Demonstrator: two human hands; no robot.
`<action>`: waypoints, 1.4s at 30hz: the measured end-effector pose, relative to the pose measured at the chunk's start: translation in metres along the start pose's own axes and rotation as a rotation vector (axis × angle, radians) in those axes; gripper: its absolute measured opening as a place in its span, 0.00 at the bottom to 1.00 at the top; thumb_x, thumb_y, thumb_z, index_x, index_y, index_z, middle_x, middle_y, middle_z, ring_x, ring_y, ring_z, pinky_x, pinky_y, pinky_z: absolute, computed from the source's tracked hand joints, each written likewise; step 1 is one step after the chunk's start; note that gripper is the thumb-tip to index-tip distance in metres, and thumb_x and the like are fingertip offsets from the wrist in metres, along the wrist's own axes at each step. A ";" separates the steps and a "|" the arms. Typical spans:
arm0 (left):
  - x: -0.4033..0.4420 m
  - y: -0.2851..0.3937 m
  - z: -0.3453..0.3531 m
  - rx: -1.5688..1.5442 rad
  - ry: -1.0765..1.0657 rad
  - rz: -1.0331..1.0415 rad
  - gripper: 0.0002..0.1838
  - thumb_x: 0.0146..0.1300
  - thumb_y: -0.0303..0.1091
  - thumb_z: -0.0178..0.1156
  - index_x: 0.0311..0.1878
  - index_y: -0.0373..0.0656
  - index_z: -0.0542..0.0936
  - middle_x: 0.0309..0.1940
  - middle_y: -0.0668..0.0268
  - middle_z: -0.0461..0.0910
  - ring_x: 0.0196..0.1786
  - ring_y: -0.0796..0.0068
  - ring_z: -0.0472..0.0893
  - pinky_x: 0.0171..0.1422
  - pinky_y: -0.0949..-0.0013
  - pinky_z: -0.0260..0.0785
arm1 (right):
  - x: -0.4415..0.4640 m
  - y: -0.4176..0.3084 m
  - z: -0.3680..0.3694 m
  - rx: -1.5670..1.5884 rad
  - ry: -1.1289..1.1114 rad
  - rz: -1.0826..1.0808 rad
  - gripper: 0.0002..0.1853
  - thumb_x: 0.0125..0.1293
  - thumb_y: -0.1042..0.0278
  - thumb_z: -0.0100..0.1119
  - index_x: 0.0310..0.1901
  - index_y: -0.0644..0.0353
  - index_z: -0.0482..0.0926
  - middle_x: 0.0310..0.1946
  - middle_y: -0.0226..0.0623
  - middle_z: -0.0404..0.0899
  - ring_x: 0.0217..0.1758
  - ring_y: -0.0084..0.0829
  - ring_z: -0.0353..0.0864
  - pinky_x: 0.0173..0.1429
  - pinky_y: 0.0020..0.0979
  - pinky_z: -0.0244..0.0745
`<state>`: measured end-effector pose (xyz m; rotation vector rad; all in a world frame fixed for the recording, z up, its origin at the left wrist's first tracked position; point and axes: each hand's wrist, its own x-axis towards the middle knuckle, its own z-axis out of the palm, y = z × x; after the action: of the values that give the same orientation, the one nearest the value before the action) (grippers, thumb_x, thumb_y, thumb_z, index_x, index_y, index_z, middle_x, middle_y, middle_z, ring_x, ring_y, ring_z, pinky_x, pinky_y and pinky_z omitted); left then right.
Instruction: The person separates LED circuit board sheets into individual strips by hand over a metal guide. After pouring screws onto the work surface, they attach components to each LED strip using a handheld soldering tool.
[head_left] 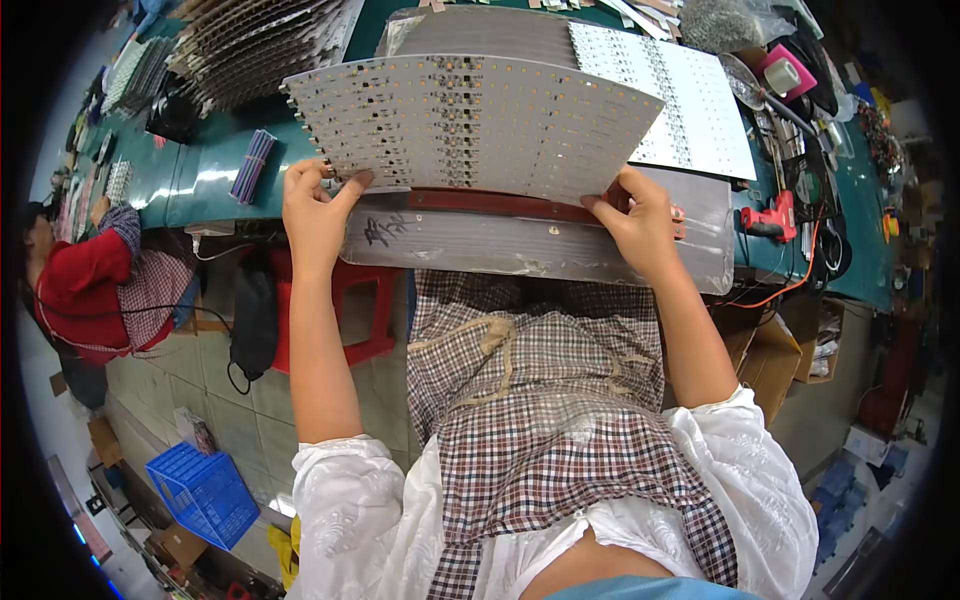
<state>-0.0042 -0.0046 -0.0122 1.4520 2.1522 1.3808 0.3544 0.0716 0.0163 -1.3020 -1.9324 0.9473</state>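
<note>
White board (560, 130) is pinched at its near corners between thumb and fingers by left hand (315, 220) and right hand (642, 225); parts (456, 120) seem already fitted; what is left cannot be told.

Our checked apron (570, 460) below both hands, green table (205, 165) beyond them, blue crate (203, 495) left of them, red-and-black heat gun (770, 217) to their right
</note>
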 end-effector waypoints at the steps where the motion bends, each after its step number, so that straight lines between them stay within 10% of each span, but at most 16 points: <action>1: 0.000 0.003 -0.002 -0.025 -0.043 -0.112 0.19 0.54 0.40 0.78 0.40 0.36 0.83 0.35 0.71 0.76 0.27 0.82 0.66 0.34 0.73 0.63 | -0.001 0.000 -0.002 0.005 -0.024 -0.003 0.11 0.57 0.84 0.68 0.42 0.63 0.82 0.24 0.25 0.71 0.25 0.18 0.66 0.31 0.25 0.65; 9: -0.012 0.005 -0.007 -0.471 -0.180 -0.299 0.17 0.61 0.37 0.73 0.46 0.37 0.79 0.34 0.64 0.85 0.35 0.79 0.83 0.35 0.75 0.71 | 0.002 0.007 0.004 0.037 -0.053 -0.096 0.13 0.59 0.83 0.66 0.46 0.63 0.81 0.31 0.28 0.75 0.29 0.20 0.69 0.35 0.27 0.70; 24: 0.021 0.009 0.023 0.418 -0.067 -0.196 0.36 0.56 0.63 0.68 0.43 0.32 0.82 0.31 0.60 0.84 0.29 0.71 0.85 0.39 0.69 0.74 | 0.020 -0.017 0.011 0.285 -0.013 0.435 0.13 0.69 0.66 0.65 0.32 0.67 0.77 0.26 0.38 0.81 0.26 0.27 0.87 0.25 0.23 0.79; 31: 0.020 0.018 0.017 -0.373 -0.038 -0.208 0.22 0.61 0.46 0.73 0.37 0.34 0.80 0.33 0.62 0.83 0.35 0.82 0.76 0.41 0.72 0.69 | 0.021 0.004 0.012 0.365 0.107 0.113 0.11 0.66 0.67 0.68 0.38 0.66 0.77 0.36 0.36 0.81 0.39 0.23 0.81 0.44 0.26 0.77; 42: -0.010 0.006 -0.006 -0.111 -0.145 -0.180 0.22 0.58 0.44 0.75 0.36 0.34 0.78 0.25 0.66 0.78 0.29 0.79 0.71 0.36 0.70 0.66 | 0.007 0.009 0.000 0.048 0.033 -0.024 0.13 0.55 0.72 0.76 0.31 0.66 0.77 0.39 0.31 0.75 0.32 0.19 0.71 0.37 0.24 0.72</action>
<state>0.0013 -0.0158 -0.0078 1.2437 2.0272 1.2690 0.3567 0.0802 0.0096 -1.2569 -1.8844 0.9493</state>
